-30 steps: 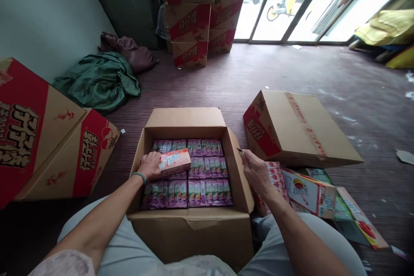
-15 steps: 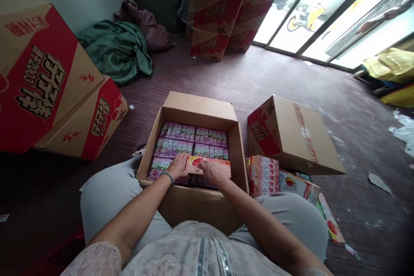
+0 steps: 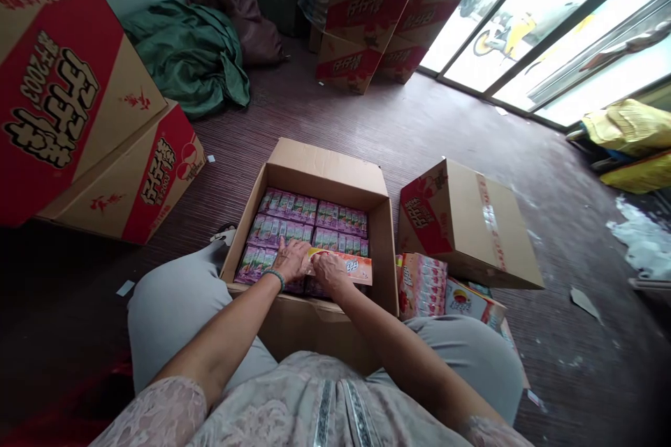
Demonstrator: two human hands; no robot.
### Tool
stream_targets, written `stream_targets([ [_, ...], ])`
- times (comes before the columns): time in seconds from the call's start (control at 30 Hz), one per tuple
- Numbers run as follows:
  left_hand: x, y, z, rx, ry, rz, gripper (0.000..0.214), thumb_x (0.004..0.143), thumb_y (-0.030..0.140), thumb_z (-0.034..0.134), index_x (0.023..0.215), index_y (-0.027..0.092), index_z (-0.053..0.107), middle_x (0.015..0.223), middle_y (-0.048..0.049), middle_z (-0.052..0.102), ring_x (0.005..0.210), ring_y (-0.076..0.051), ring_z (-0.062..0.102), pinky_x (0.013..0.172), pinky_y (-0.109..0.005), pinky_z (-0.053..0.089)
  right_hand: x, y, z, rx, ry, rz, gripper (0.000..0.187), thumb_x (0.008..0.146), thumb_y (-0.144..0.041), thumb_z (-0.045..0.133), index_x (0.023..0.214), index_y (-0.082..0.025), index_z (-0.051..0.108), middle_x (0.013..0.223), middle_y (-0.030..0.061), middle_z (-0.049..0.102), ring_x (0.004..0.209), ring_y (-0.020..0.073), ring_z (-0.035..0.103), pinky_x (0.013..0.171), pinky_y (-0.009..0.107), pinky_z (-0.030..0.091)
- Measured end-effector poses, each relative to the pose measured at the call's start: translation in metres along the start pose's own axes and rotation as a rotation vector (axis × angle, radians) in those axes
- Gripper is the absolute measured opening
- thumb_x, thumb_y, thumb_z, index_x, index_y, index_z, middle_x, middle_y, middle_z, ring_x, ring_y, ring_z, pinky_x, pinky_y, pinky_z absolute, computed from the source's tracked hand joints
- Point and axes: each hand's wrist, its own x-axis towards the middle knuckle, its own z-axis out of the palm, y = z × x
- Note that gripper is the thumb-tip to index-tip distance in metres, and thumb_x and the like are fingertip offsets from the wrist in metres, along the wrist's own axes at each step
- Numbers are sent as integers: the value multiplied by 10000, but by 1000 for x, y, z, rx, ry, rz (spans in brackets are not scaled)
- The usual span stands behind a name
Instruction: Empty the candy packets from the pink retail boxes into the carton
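Note:
An orange printed cardboard strip (image 3: 359, 269) lies crosswise over the near part of an open carton (image 3: 392, 244). My left hand (image 3: 291, 260), with a beaded bracelet at its wrist, grips the strip's left end. Close beside it, my right hand (image 3: 330, 272) has its fingers bent onto the strip left of its middle, partly covering the print. Beneath them, rows of purple candy packs (image 3: 280, 232) fill the carton. The nearest packs are partly hidden by my hands and the strip.
A taped carton (image 3: 472, 216) stands on the right, with pink-white packs (image 3: 423, 286) and a flat printed box (image 3: 466, 299) beside my knee. Large red-printed cartons (image 3: 78, 98) rise at the left. More cartons (image 3: 361, 21) are stacked near the glass doors; green cloth (image 3: 191, 56) lies behind.
My right hand has slid left along the strip, closer to my left hand, uncovering more print at its right end. The camera view has shifted slightly.

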Motion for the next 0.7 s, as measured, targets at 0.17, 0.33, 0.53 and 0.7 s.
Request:
stream_targets([
  [0.17, 0, -1, -3, -35, -17, -10, 620, 667, 417, 697, 1240, 229, 551, 1319, -109, 576, 1237, -369, 425, 1122, -673, 18, -27, 60, 14, -13, -22, 131, 345, 913, -76, 358, 1113, -83, 639, 1020, 218, 687, 965, 255, 678, 778, 322, 511],
  [0.33, 7, 0, -6, -121, -52, -35, 618, 633, 322, 700, 1221, 203, 551, 1208, -102, 631, 1159, -300, 523, 1057, -445, 363, -83, 144, 14, 28, -8, 326, 299, 909, -114, 392, 1011, -125, 672, 921, 172, 714, 901, 253, 691, 740, 310, 485],
  [0.53, 24, 1, -28, -260, -67, -199, 557, 576, 364, 707, 1059, 134, 553, 926, -74, 675, 817, -241, 647, 683, -316, 507, -122, 168, 4, 237, 371, 511, 304, 974, -190, 309, 1068, -185, 598, 1001, 84, 699, 912, 171, 646, 748, 236, 420],
  [0.7, 33, 53, -74, -749, -41, -380, 562, 505, 404, 779, 976, 172, 579, 823, 1, 634, 727, -173, 603, 626, -270, 480, -129, 156, -9, 689, 1019, 436, 337, 998, -317, 302, 835, -190, 569, 784, 41, 643, 733, 151, 581, 698, 238, 413],
])
